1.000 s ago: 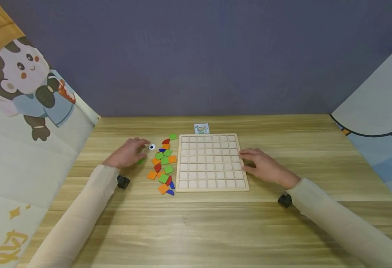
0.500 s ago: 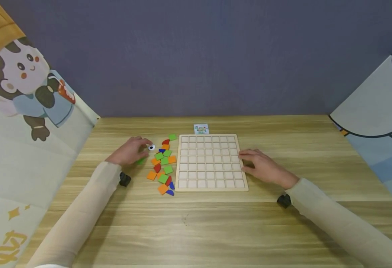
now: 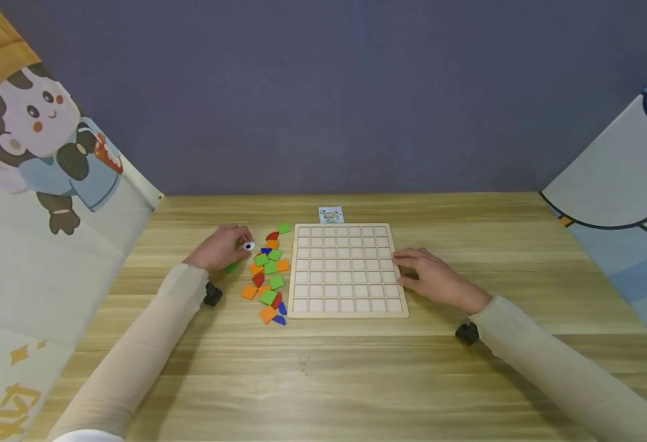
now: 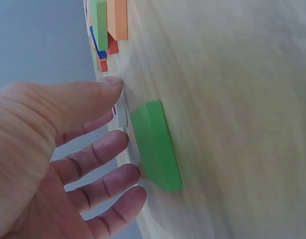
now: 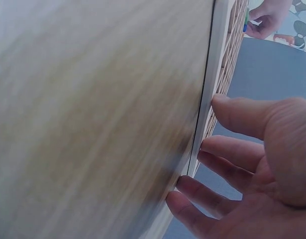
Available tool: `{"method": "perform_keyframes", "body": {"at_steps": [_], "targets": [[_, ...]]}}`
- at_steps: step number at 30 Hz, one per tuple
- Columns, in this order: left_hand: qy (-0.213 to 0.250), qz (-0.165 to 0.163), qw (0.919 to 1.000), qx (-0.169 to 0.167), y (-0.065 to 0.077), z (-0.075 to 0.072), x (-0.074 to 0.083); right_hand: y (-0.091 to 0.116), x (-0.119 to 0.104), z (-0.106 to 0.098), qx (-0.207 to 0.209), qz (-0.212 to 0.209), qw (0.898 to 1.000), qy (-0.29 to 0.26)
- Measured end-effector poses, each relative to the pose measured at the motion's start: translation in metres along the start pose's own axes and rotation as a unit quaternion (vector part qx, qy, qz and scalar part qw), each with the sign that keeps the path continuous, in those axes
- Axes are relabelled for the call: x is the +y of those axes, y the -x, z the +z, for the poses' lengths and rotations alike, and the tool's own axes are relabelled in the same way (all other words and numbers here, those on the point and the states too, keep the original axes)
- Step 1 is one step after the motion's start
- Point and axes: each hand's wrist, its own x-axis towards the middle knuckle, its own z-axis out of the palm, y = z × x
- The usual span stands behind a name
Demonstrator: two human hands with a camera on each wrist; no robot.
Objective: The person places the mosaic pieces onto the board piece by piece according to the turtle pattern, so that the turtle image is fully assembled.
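In my head view, the left hand (image 3: 221,247) pinches a white disc (image 3: 248,245) with a dark eye-like spot, just left of scattered green, orange, red and blue pieces (image 3: 270,267) on the bench (image 3: 323,380). Right of those pieces lies a pale gridded board (image 3: 348,264), a small picture card (image 3: 331,215) at its far edge. I see the right hand (image 3: 433,276) at the board's right edge, thumb and fingers apart.

From the left wrist, I get the disc nearly edge-on at the thumb tip; the forefinger is mostly hidden behind the thumb, the other fingers spread. A lone green tile (image 4: 156,147) lies just beside the fingertips.

Through the right wrist camera, I have the fingers loosely spread along the board's side, thumb at its rim; the left hand shows small beyond.
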Motion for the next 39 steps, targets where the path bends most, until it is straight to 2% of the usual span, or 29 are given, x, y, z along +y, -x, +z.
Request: {"method": "perform_keyframes", "body": {"at_steps": [13, 17, 25, 33, 39], "targets": [[0.004, -0.021, 0.9997, 0.007, -0.007, 0.003, 0.005, 0.0, -0.004, -0.002, -0.001, 0.003, 1.0, -0.002], [0.01, -0.022, 0.9995, 0.02, -0.007, 0.002, 0.01, 0.0, -0.004, -0.002, -0.001, 0.003, 1.0, -0.004], [0.021, 0.001, 0.999, 0.039, -0.011, 0.0, 0.03, 0.001, -0.004, -0.001, 0.002, 0.004, 1.0, -0.005], [0.013, 0.052, 0.9977, 0.04, -0.021, 0.003, 0.058, 0.001, -0.003, 0.0, 0.005, 0.0, 1.0, -0.003], [0.018, 0.085, 0.9957, 0.032, -0.03, 0.013, 0.073, 0.001, -0.003, 0.0, 0.004, -0.001, 1.0, -0.001]]}}
